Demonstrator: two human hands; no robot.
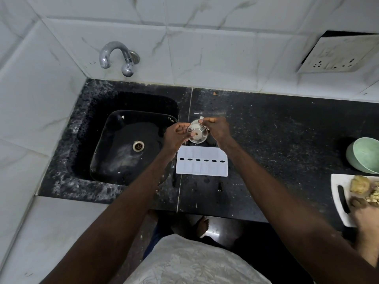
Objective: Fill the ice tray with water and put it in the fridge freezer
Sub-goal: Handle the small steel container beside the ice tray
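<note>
beyond the white plastic ice tray [202,168], left hand [176,134] and right hand [217,129] grip a steel cup [198,134]; filling step, tilt steadily next.

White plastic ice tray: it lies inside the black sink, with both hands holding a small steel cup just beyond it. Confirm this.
No. The white plastic ice tray lies on the black stone counter beside the black sink, not inside it, as the head view shows. The left hand and right hand do hold the small steel cup just beyond it.
</note>
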